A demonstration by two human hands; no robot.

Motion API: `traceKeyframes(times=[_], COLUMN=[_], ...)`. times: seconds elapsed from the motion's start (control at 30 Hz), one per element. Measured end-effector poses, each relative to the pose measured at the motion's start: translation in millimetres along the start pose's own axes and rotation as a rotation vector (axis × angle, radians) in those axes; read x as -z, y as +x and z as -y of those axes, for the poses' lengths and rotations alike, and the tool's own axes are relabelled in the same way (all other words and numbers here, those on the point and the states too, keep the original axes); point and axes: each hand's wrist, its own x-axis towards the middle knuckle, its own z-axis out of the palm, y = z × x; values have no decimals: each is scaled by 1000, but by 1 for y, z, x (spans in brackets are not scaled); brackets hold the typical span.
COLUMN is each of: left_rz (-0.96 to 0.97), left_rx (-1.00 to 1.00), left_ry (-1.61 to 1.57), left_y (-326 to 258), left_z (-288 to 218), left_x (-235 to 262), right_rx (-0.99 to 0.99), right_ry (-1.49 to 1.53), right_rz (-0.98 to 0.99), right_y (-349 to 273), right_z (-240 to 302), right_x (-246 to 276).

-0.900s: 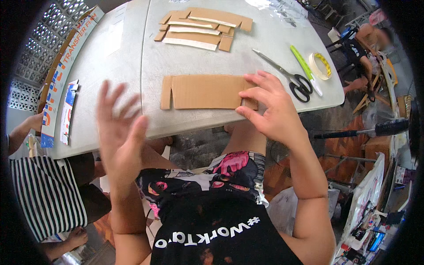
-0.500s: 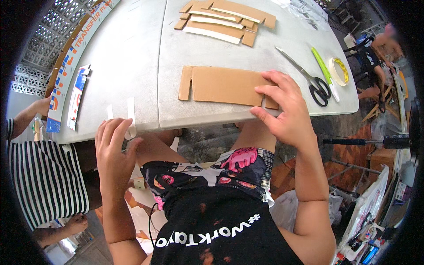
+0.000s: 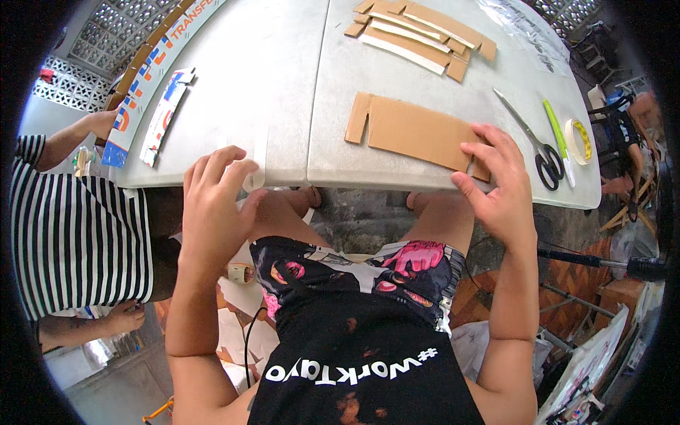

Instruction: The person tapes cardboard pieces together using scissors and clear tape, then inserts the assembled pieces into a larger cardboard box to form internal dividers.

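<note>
A flat brown cardboard piece (image 3: 418,132) with a slit flap at each end lies near the table's front edge. Over its right end, my right hand (image 3: 499,188) is closed, with curved fingers on top and the thumb at the near edge. My left hand (image 3: 216,202) is open beside the front edge, thumb apart from the bent fingers. Just past its fingertips, a pale tape strip (image 3: 261,145) sticks to the table, its loose end curling over the edge. Whether the fingertips touch that strip I cannot tell.
Black-handled scissors (image 3: 549,166), a green cutter (image 3: 556,131) and a tape roll (image 3: 581,142) lie at the right. Several cut cardboard pieces (image 3: 425,39) are stacked at the back. A printed strip (image 3: 168,117) lies left, near a person in a striped shirt (image 3: 78,241).
The view has turned, shifting the table rightward. My left hand has risen toward the tape strip, covering where a second strip showed. My right hand stays on the cardboard piece.
</note>
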Motion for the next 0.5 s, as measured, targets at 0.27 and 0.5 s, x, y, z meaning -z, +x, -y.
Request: traceKeyframes(times=[0.27, 0.5], left_rz=[85, 163], left_rx=[-28, -26], left_ry=[-112, 83], left_y=[7, 6], left_z=[-1, -4], left_x=[4, 15], right_rx=[38, 52], right_ry=[-9, -9], right_rz=[-28, -36], right_y=[1, -6], right_z=[-1, -13], right_x=[-2, -5])
